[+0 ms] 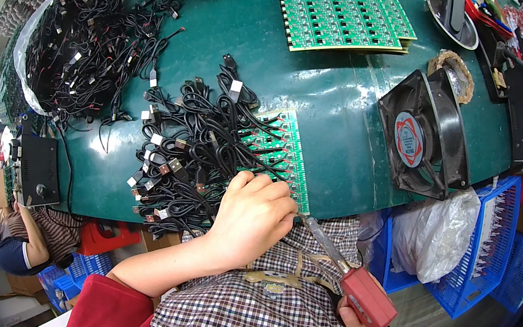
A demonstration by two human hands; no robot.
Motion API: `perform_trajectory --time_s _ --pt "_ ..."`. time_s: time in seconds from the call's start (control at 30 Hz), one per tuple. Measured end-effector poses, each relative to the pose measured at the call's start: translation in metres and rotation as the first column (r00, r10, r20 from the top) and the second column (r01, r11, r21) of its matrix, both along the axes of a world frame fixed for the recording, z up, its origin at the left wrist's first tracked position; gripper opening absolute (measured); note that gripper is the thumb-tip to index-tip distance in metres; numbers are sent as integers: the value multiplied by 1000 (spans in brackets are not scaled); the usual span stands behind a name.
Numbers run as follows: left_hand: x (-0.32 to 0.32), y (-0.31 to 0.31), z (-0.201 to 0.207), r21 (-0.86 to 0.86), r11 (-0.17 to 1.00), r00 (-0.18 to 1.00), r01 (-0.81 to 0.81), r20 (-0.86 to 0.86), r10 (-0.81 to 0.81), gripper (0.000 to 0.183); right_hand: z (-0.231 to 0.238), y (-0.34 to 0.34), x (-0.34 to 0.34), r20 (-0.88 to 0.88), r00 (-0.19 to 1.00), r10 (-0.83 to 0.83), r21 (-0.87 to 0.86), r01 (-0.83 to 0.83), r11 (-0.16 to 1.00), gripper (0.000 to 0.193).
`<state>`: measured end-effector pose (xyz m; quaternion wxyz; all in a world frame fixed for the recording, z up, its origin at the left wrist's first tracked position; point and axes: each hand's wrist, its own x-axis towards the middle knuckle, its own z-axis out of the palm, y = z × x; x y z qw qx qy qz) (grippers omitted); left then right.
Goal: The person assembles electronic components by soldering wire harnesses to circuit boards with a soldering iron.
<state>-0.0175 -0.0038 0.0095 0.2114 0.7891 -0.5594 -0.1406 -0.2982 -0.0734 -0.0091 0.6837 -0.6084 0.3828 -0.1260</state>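
Note:
A green circuit board panel [296, 159] lies near the table's front edge. Black USB cables [193, 142] are heaped to its left, with several wire ends lying along the board. My left hand [253, 213] is closed over the board's near end, fingers curled down; what they pinch is hidden beneath them. At the lower right, my right hand [354, 323] is wrapped round a red soldering gun [368, 299]. The gun's long metal barrel slants up to the left, and its tip is at the board's near corner, close to my left fingers.
A black fan [427, 135] stands on the green table [339, 148] to the right. Stacked circuit panels [346, 16] lie at the back. A bag of cables [81, 46] sits at far left, blue crates [476, 252] at right. Another person [10, 237] works at lower left.

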Motion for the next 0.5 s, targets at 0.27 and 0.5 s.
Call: perform_trajectory --time_s 0.27,0.5 --pt "-1 2 -2 -10 1000 1000 10 -7 -10 7 4 3 -11 50 996 -69 160 60 985 61" --pt "3 16 -6 77 995 997 71 13 -72 28 10 9 4 127 961 -244 192 218 957 60"
